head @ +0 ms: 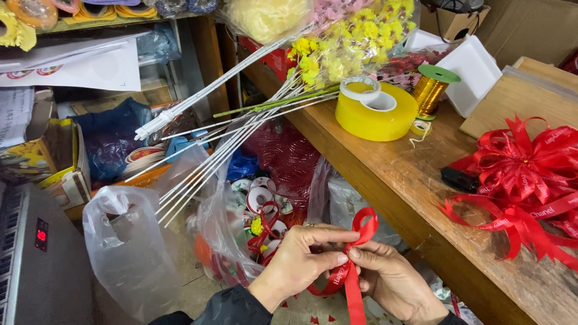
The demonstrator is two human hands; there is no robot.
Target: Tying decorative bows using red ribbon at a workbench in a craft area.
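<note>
A red satin ribbon [352,274] is pinched between both hands low in the middle of the view, folded into a loop that stands up above the fingers, with a tail hanging down. My left hand [301,259] grips the fold with thumb and fingers. From the right, my right hand [388,280] pinches the same spot. Both hands hover over the floor, just left of the wooden table edge [385,192]. A finished red ribbon bow [524,174] lies on the table at the right.
A big yellow tape roll [376,117] with smaller white rolls, a gold thread spool [428,90] and white boxes [472,75] sit on the table. Yellow artificial flowers with long white stems [229,129] lean over it. Plastic bags [129,247] of ribbon spools stand below.
</note>
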